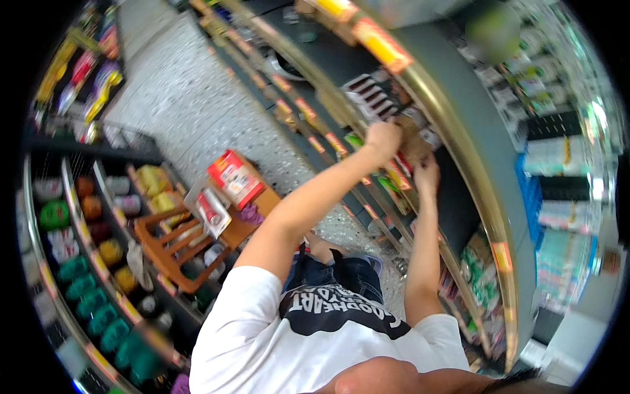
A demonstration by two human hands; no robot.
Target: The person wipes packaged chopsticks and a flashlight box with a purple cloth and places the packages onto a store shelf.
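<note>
My left hand (385, 140) and my right hand (427, 175) both reach into a dark shelf (457, 192) under a gold-coloured edge rail. Between them is a brown box or packet (412, 140), blurred. My left hand grips its near left side, while the fingers of my right hand are at its lower end. Just beyond my left hand lies a pack with dark stripes on white (371, 97). A red and white item (403, 164) sits beside the brown one, partly hidden by my hands.
A wooden chair (167, 251) stands at left, bearing a red box (235, 178) and a blister-packed red item (210, 209). Yarn-like balls fill the left shelves (93, 236). Stacked packets (563, 236) stand on the upper right shelf. Speckled floor (197, 98) lies between the shelves.
</note>
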